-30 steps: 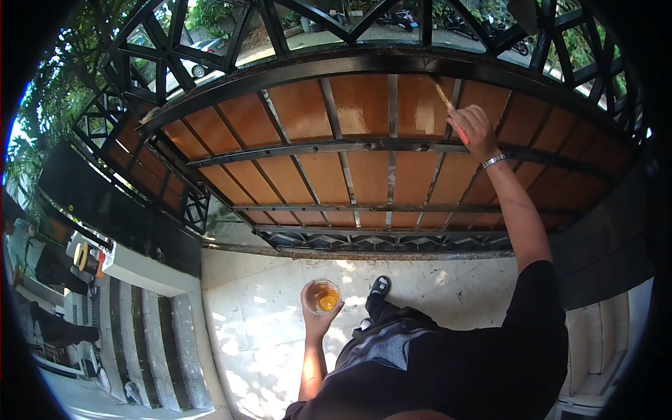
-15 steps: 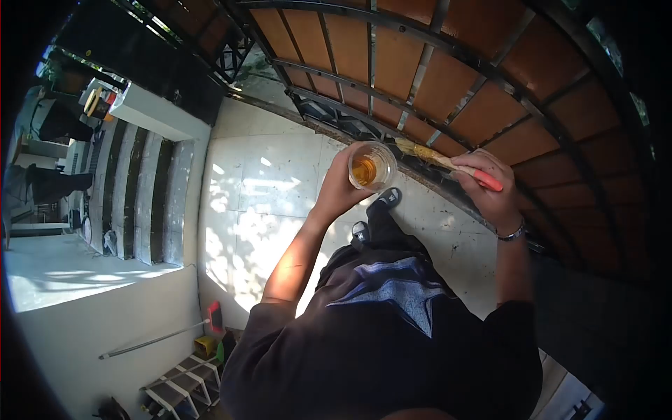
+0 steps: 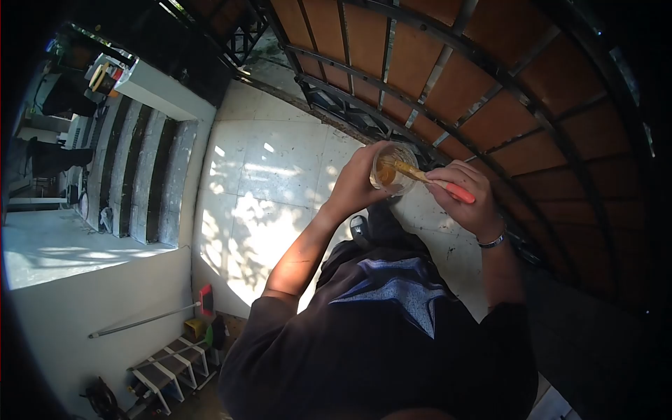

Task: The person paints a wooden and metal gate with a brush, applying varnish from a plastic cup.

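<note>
Left hand (image 3: 355, 182) wrapped round clear plastic cup (image 3: 392, 185); right hand (image 3: 479, 213) gripped red-handled paintbrush (image 3: 420, 174), bristles (image 3: 402, 166) inside cup's rim. Head view: cup was held above tiled floor (image 3: 269, 183), near brown-panelled gate's (image 3: 413, 66) bottom edge. Sunlit floor lay open left of cup, toward steps (image 3: 142, 164).

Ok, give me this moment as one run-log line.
left hand: holding cup, amber liquid inside | right hand: holding brush, bristles in cup | gate: brush not touching
</note>
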Motion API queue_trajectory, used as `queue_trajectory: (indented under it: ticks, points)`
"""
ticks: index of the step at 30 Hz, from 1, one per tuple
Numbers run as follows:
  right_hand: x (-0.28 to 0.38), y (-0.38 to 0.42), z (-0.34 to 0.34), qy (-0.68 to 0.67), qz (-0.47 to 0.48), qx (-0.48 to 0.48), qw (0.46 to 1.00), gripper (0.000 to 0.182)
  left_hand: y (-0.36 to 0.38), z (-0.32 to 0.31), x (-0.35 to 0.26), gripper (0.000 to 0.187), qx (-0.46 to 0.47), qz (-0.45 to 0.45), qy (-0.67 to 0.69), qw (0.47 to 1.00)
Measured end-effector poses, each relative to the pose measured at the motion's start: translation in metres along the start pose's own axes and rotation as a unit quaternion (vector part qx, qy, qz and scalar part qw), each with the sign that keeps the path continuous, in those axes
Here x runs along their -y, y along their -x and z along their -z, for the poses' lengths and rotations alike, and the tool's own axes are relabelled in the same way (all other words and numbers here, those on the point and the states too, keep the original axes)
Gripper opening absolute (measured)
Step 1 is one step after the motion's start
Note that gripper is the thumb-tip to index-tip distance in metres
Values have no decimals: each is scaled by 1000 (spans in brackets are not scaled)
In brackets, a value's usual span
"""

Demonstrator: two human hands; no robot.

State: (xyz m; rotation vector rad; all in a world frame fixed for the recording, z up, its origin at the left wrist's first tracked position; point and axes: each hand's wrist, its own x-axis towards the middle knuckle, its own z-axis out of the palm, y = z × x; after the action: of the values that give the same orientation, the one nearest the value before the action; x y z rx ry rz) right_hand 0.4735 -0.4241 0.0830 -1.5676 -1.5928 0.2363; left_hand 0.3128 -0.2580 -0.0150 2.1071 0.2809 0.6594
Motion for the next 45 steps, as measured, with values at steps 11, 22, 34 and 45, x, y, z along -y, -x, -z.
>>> queue_trajectory:
  ticks: [11,22,34,45]
  points:
    - [-46,37,13,199,38,21,979,26,-45,-49,3,83,37,40,-15,998]
    - [-136,59,68,96,57,-201,973,15,-137,-102,-5,85,60,-7,-2,998]
    - [-201,75,77,-104,-112,-260,954,16,-176,-132,2,84,6,-6,43,999]
    - [-214,55,90,-422,-279,-448,737,32,-210,-154,6,84,5,-26,154,988]
